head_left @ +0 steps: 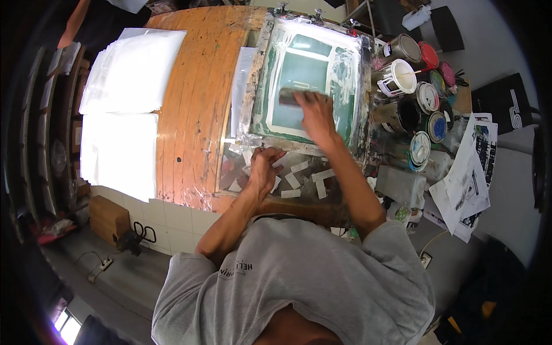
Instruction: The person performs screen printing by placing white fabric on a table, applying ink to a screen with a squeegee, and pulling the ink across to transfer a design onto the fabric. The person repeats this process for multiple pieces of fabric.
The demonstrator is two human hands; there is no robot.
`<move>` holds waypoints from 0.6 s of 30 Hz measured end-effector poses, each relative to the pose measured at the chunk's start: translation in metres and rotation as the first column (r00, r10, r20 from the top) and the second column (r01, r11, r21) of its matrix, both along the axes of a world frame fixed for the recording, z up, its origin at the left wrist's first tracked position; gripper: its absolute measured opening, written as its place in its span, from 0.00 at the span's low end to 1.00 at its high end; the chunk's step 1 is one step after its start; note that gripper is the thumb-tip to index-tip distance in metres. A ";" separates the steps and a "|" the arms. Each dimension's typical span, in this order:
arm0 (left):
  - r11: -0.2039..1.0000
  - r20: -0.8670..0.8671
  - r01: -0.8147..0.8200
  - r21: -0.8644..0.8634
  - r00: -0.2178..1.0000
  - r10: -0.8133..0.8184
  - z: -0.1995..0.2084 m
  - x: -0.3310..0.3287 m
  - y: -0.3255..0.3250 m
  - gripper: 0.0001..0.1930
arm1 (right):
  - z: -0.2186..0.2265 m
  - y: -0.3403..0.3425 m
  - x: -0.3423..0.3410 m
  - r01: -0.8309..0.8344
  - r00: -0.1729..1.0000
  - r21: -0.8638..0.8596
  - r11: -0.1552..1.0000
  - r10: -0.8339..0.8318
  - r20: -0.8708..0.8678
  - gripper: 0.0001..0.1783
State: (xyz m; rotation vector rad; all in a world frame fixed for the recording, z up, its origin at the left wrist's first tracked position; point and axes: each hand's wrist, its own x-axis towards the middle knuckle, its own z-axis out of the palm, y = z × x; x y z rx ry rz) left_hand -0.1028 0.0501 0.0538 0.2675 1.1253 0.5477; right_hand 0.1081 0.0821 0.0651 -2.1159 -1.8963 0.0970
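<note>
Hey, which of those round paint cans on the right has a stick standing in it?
The open white paint can beside the screen frame: a thin stick rests across its white paint. The other cans near it show lids or paint, but no stick.

1. The single head view looked steeply down from above the person's shoulders.
2. It faced forward over the tabletop (195, 86), with the screen frame (260, 75) at upper centre.
3. It sat close; fisheye bending curved the edges.
</note>
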 end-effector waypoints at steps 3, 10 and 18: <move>0.996 0.022 0.028 0.079 0.999 -0.030 0.011 -0.002 0.001 0.08 | 0.052 -0.048 -0.031 -0.029 0.997 -0.104 0.994 0.021 -0.077 0.31; 0.957 0.230 -0.005 0.290 0.971 -0.065 0.103 0.009 0.029 0.13 | 0.149 -0.041 -0.032 -0.044 0.999 0.050 0.998 0.043 0.016 0.18; 0.691 0.072 0.012 0.723 0.993 -0.093 0.107 0.045 0.140 0.13 | 0.241 0.046 0.032 -0.048 0.996 0.317 0.947 0.021 0.090 0.39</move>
